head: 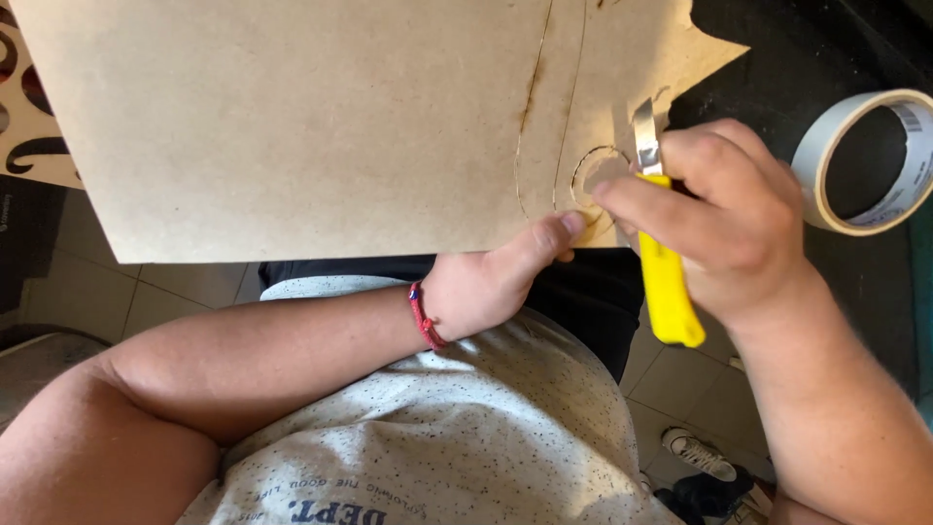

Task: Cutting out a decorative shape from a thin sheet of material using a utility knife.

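While the left hand (486,282) grips the near edge of a brown fibreboard sheet (292,126) from below, thumb pressed up onto the top face just beside a scored circle (598,175), the right hand (724,219) is closed around a yellow-handled utility knife (666,282). Knife blade (645,136) is extended and stands nearly upright, its lower end at the right rim of the circle; the yellow handle runs down and out below the fist. Right index finger extends leftward across the circle, tip touching the board. The sheet lies flat, filling the upper left of the view, its near edge overhanging the person's lap; thin curved cut lines run from the top edge down to the circle. A dark burn-like streak lies along one of these lines. Left wrist carries a red cord bracelet (424,316). A roll of pale tape (865,160) stands on edge on the dark desk (777,58), just right of the right hand. Tiled floor (185,292) below; one sneaker (700,452) visible at lower right. Another cut-out panel (29,107) shows at far left.
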